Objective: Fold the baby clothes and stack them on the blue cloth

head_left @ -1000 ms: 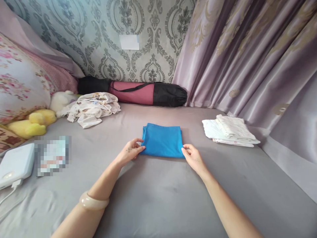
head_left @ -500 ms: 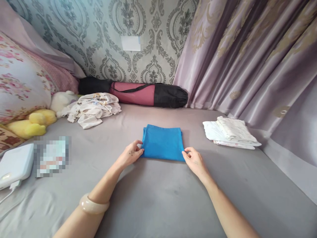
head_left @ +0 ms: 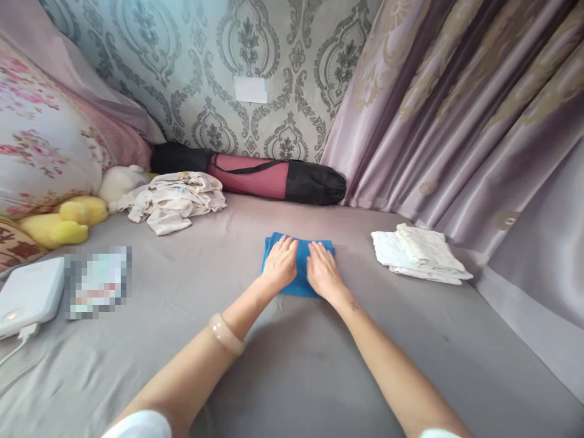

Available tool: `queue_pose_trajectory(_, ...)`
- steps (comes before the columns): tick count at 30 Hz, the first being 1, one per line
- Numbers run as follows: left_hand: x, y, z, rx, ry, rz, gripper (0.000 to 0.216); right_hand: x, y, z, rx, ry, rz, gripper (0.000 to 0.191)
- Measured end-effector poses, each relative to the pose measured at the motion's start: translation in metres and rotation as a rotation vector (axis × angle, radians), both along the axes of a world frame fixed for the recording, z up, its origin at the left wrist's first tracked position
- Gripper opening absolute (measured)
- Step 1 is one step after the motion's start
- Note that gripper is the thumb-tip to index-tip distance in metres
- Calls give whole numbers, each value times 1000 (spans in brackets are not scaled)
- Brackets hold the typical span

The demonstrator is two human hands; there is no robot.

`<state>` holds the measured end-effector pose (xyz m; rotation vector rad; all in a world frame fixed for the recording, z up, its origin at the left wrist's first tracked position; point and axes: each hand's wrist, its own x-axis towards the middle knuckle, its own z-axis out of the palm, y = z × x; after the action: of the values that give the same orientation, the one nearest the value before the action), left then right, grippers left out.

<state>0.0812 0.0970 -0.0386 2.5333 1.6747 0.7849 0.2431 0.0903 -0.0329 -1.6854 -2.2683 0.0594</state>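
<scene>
A folded blue cloth (head_left: 301, 281) lies flat on the grey bed sheet (head_left: 292, 371), in the middle of the view. My left hand (head_left: 280, 264) rests palm down on its left half, fingers stretched toward the far edge. On the right half lies my right hand (head_left: 323, 269), also flat with straight fingers. A strip of blue shows between the two hands, while the parts beneath them are hidden. A pale bangle (head_left: 227, 334) circles my left forearm.
Folded white cloths (head_left: 420, 252) are stacked at the right. A crumpled pale cloth heap (head_left: 176, 198) sits at the back left, near a maroon and black roll bag (head_left: 250, 176) along the wall. At far left are a yellow plush toy (head_left: 59, 225) and a white power bank (head_left: 31, 295).
Both hands have left the cloth's near side corners, which they pinched, and moved inward onto its top, fingers now flat. The view has shifted slightly.
</scene>
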Motion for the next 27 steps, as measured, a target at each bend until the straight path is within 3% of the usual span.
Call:
queue_pose_trajectory(4, 16, 18, -12, -176, 61, 70, 47, -28, 14, -15, -125, -50, 57, 56)
queue_pose_trajectory(11, 7, 19, -27, -287, 147, 145, 52, -26, 16, -29, -147, -38, 66, 55)
queue_pose_trajectory(27, -9, 20, -31, -337, 70, 295, 73, -20, 22, -23, -194, -46, -274, 61)
